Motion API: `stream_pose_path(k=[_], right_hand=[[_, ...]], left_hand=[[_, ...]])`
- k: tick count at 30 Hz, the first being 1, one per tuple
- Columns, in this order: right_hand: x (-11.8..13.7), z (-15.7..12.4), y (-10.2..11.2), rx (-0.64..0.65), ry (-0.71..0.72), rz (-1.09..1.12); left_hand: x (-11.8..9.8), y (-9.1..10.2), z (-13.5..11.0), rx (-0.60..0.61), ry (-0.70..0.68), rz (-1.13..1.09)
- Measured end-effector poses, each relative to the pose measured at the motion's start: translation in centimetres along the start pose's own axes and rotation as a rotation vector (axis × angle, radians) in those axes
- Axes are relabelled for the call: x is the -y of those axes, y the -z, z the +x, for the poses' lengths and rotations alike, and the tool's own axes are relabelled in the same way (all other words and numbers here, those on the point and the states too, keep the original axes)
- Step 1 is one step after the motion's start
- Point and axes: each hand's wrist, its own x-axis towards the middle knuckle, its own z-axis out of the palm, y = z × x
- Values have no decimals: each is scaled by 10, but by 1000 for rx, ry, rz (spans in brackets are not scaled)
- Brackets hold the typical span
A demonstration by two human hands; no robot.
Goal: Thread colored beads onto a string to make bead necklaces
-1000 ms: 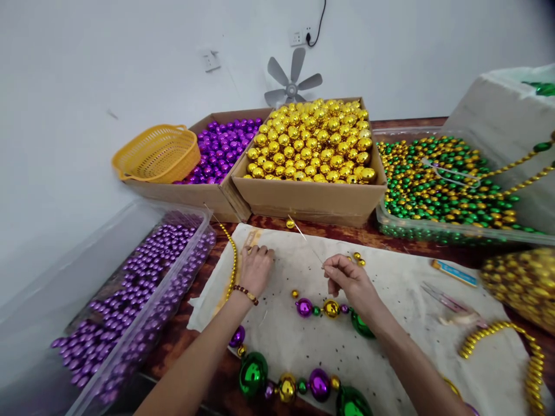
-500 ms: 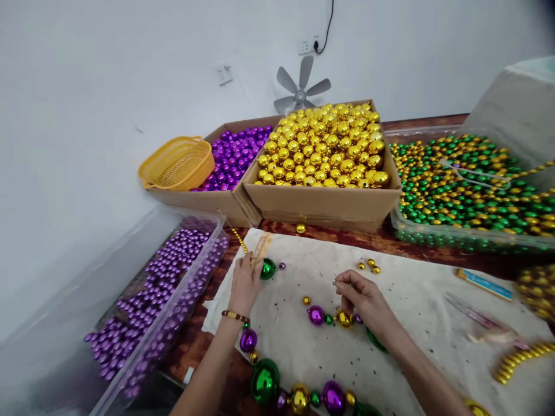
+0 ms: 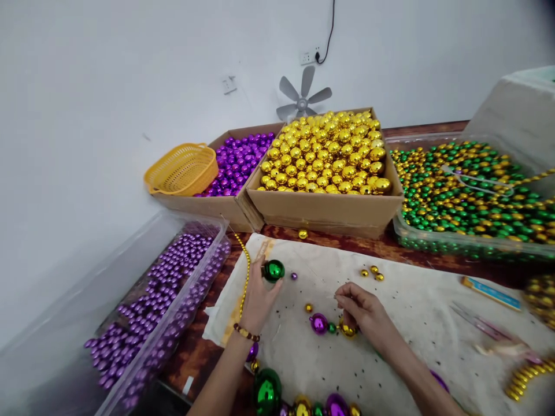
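The green ball (image 3: 274,270) sits in the left hand (image 3: 257,297), over the far left part of the cloth (image 3: 312,375) on the bench (image 3: 173,372). The thumb lies along its near side and the fingers close in from the left; whether it is lifted clear of the cloth, I cannot tell. It looks hollow and thin-shelled, so probably very light and stiff, and likely to dent or crack under a hard squeeze. The mirror finish suggests a slippery skin, and a round body will roll if let go. A gentle hold around its widest part, thumb opposite fingers, should suit it, leaving any hole uncovered; none shows from here.

The right hand (image 3: 362,312) has thumb and forefinger pinched on a thin line (image 3: 318,278) that runs up and left over the cloth. It is too fine to tell whether it is needle or thread. It probably weighs next to nothing and calls for a fingertip pinch near its end. Under this hand lies a gold ball (image 3: 348,330), partly covered. A purple bead (image 3: 293,276), just right of the green ball, looks easy to knock rolling.
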Motion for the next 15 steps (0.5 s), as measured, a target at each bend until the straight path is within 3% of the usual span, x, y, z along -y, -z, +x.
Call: stream_pose_path(k=[10, 15], right_hand=[[5, 0, -6, 2, 11, 30], [0, -2, -4, 4, 48, 80]], left_hand=[[-54, 19, 6, 7, -215, -87], [-70, 14, 13, 48, -52, -274]])
